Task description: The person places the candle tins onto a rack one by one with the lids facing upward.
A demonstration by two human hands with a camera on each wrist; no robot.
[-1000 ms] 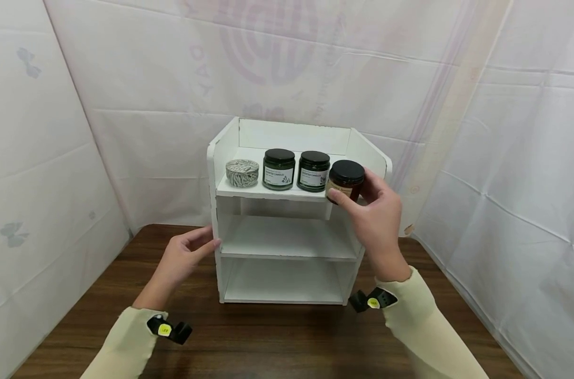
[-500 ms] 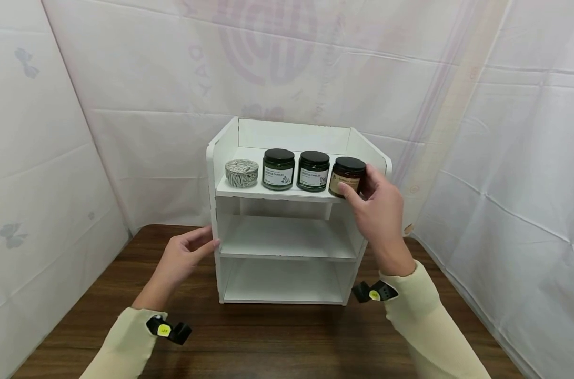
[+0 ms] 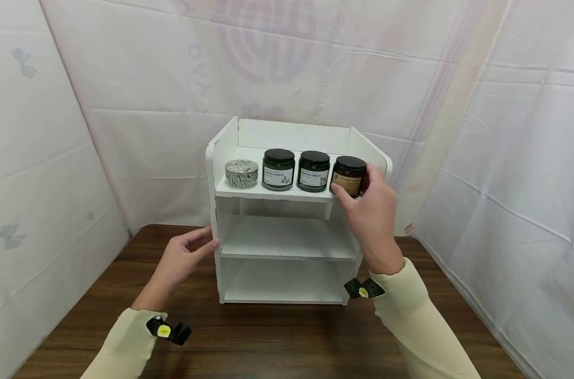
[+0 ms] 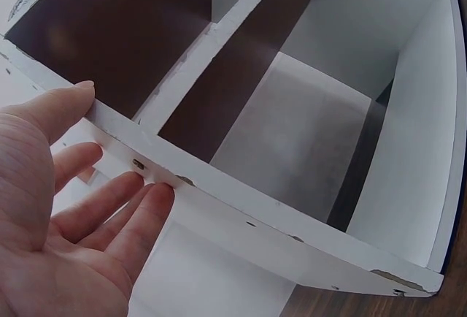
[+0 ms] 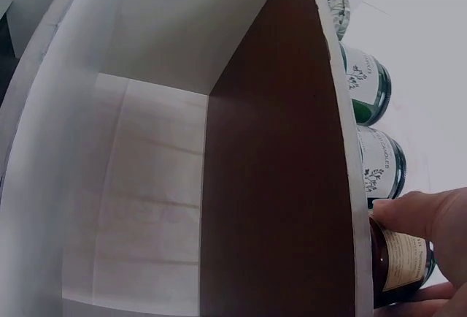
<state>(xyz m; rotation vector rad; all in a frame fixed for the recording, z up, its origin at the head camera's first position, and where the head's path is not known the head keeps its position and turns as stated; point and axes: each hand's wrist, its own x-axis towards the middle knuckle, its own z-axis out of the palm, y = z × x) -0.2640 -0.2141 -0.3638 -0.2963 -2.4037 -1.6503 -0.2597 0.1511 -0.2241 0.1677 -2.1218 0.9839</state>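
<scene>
My right hand (image 3: 373,221) holds an amber candle jar (image 3: 348,177) with a black lid and tan label. Its thumb lies at the jar's front left and its fingers at the right side. The jar stands at the right end of the top tier of a white shelf (image 3: 287,253). Left of it stand two green scented-candle jars (image 3: 313,172) with black lids and a low round tin (image 3: 241,173) in a grey leafy pattern. My left hand (image 4: 80,207) touches the shelf's left side panel, thumb at its front edge and fingers against the outer face.
The shelf stands on a dark wooden table (image 3: 268,342). Its two lower tiers sit below the row of jars, and raised side walls and a back board (image 3: 293,136) bound the top. White sheets hang behind and on both sides.
The amber jar has moved back and slightly up onto the top tier, turning so its label faces forward. My right thumb has shifted to the jar's left edge. The left hand stays in place.
</scene>
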